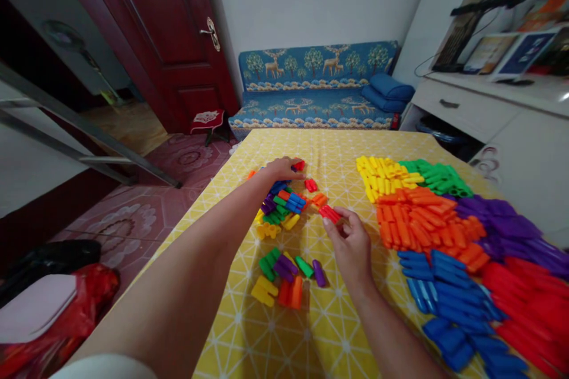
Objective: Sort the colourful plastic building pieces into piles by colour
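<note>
My left hand reaches over the far side of a mixed pile of coloured plastic pieces, its fingers closed round a red piece. Red pieces are held between the thumb and fingers of my right hand, just right of that pile. Between the hands lie another red piece and an orange piece. Nearer to me is a small mixed group with green, purple, yellow and orange pieces.
On the right of the yellow tablecloth are sorted piles: yellow, green, orange, purple, blue and red. A blue patterned sofa stands beyond the table, a white cabinet at right.
</note>
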A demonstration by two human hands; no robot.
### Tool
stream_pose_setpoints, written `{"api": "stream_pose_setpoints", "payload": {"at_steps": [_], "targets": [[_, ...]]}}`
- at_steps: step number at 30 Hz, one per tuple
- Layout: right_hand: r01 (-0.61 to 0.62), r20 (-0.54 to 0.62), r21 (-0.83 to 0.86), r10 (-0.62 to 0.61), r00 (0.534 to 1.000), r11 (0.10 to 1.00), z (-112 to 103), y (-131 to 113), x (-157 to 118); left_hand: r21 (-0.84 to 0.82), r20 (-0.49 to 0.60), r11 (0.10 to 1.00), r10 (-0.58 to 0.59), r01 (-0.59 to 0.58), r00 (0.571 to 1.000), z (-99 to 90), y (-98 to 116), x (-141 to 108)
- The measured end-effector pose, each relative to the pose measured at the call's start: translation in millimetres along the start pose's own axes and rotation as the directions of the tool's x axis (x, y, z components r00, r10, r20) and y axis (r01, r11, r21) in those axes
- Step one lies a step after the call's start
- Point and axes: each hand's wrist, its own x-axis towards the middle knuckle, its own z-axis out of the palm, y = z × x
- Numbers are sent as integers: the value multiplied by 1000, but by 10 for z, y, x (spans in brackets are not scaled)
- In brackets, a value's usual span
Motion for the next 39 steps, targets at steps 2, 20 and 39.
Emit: {"api": "stream_pose_setpoints", "payload": {"at_steps": [2, 20, 39], "targets": [[2, 8, -8, -2, 1000, 1000, 1, -2, 3, 3, 10, 998, 56, -56, 998, 3, 26, -52], [98, 69, -176, -87, 994, 980, -11, 58, 28, -298, -470, 932, 47, -208, 882, 99, 474, -2273], [287, 259, -292, -213, 942, 912, -27, 80, -4, -125, -388, 991, -1, -52, 921, 462, 593, -1866]]}}
